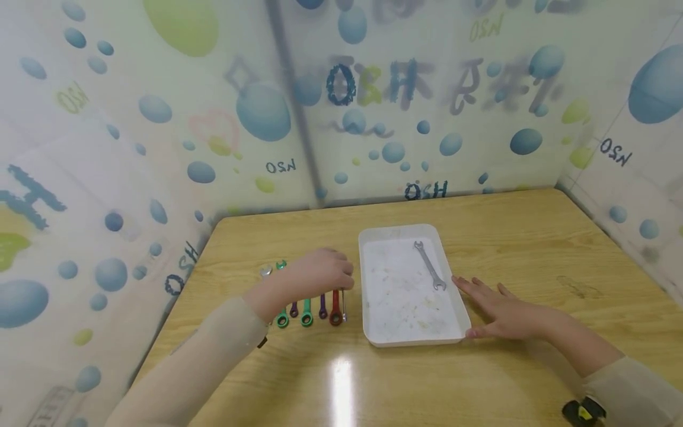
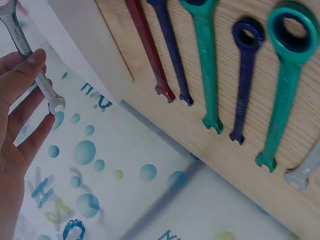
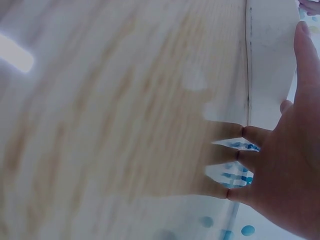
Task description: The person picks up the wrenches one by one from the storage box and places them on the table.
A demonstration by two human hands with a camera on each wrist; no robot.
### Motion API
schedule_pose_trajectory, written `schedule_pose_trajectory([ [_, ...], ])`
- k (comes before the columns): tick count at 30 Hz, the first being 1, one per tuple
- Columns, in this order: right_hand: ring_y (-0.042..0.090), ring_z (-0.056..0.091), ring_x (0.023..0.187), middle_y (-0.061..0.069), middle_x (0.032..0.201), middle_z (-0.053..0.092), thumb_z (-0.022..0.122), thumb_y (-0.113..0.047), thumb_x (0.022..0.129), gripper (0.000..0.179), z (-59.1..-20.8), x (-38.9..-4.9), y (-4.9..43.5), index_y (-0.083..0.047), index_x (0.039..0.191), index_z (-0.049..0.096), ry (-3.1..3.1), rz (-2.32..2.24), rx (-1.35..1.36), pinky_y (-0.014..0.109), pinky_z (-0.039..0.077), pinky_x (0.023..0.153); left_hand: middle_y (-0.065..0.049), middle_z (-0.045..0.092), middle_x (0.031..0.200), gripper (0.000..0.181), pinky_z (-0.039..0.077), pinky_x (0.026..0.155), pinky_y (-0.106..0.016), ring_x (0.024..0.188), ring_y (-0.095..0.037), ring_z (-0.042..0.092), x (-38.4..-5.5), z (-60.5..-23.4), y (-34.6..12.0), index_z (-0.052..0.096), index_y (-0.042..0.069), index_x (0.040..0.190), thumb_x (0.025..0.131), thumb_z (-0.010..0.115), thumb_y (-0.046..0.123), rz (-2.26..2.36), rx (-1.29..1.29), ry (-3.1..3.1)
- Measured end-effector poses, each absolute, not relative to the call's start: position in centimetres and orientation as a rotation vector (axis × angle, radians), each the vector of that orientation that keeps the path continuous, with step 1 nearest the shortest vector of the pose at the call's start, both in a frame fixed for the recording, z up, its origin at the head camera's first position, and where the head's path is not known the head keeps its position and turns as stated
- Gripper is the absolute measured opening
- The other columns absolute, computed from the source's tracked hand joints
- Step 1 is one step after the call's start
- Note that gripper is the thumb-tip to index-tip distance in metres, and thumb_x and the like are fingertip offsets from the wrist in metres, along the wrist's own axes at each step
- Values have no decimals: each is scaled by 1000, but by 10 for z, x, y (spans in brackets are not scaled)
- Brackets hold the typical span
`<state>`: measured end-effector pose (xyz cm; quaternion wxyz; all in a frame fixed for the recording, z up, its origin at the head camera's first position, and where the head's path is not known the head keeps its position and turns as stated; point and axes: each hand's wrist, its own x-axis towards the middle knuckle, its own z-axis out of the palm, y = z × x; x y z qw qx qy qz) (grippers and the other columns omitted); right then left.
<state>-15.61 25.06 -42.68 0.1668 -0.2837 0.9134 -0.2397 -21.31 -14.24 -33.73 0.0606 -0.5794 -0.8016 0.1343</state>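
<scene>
My left hand pinches a small silver wrench between thumb and fingers, just left of the white tray. Beneath and beside that hand lies a row of ratchet wrenches: a red wrench, purple wrenches including one, and green wrenches including one. In the tray, a silver open-end wrench lies slanted near the right wall. My right hand rests by the tray's right side, fingers spread, thumb and a fingertip at its rim. The left hand hides part of the row in the head view.
The wooden table stands against walls of patterned sheeting at the back and both sides. Another silver wrench lies at the far end of the row. Light glares off the table in front.
</scene>
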Motion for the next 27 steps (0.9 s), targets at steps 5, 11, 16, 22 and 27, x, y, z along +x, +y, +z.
schedule_pose_trajectory([
  [5, 52, 5, 141, 26, 158, 10, 63, -60, 85, 102, -430, -158, 252, -19, 157, 4, 2600, -676, -798, 75, -1, 102, 9, 50, 74, 27, 38, 65, -23, 68, -10, 40, -212, -341, -163, 60, 19, 72, 86, 67, -2, 289, -1764, -2381],
  [11, 51, 5, 141, 25, 158, 11, 64, -58, 86, 100, -429, -157, 252, -19, 157, 5, 2597, -697, -806, 75, -1, 102, 7, 55, 77, 19, 44, 68, -23, 71, -10, 45, -212, -345, -183, 64, 17, 74, 85, 72, 3, 229, -1772, -2352],
  [16, 51, 6, 141, 24, 158, 11, 64, -57, 86, 100, -429, -157, 251, -18, 157, 6, 2602, -691, -813, 75, 0, 102, 6, 57, 78, 20, 45, 67, -24, 71, -11, 47, -213, -346, -197, 64, 15, 73, 84, 74, 3, 169, -1760, -2317],
  [22, 50, 6, 142, 25, 158, 10, 64, -58, 86, 101, -428, -157, 251, -18, 157, 5, 2599, -677, -807, 75, 0, 102, 5, 62, 83, 17, 49, 72, -26, 77, -12, 53, -213, -350, -214, 67, 14, 75, 81, 76, 1, 171, -1696, -2349],
  [27, 50, 7, 142, 24, 158, 11, 64, -59, 86, 101, -428, -157, 251, -18, 157, 5, 2602, -676, -803, 74, 0, 103, 8, 62, 78, 22, 46, 70, -27, 74, -12, 49, -213, -353, -227, 66, 16, 72, 79, 77, -2, 197, -1644, -2320],
])
